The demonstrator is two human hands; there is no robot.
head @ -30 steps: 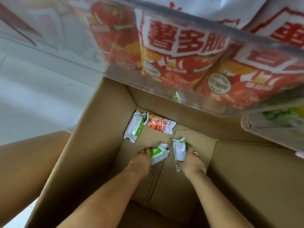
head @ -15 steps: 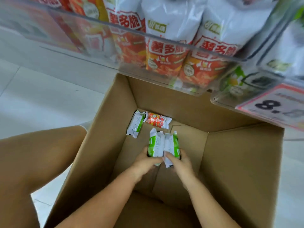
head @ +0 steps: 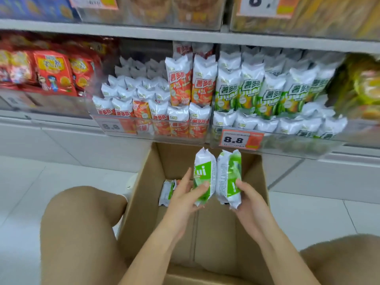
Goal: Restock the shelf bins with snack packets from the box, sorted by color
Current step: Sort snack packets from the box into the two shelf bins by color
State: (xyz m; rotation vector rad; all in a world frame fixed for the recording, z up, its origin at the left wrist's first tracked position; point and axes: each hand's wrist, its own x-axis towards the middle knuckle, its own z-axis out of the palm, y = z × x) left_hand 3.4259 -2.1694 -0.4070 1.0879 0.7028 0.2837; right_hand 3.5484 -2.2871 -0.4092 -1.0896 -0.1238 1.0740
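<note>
My left hand point(head: 185, 197) grips a green and white snack packet point(head: 202, 175), held upright above the open cardboard box point(head: 141, 194). My right hand point(head: 249, 202) grips a second green packet point(head: 229, 177), side by side with the first and touching it. One more green packet point(head: 167, 192) lies on the box floor at the far left, partly hidden by my left hand. On the shelf ahead, a clear bin point(head: 156, 130) holds orange packets point(head: 181, 87) and the bin to its right point(head: 292, 141) holds green packets point(head: 265, 93).
Red snack boxes point(head: 53, 73) fill the shelf to the left and yellow-green bags point(head: 362, 87) sit at the right. An 8.8 price tag point(head: 241, 139) hangs on the green bin's front. My knees point(head: 82, 223) flank the box on the white tiled floor.
Both hands have lifted the two green packets from the box floor up above its rim. My view has tilted up from the box to the shelf bins.
</note>
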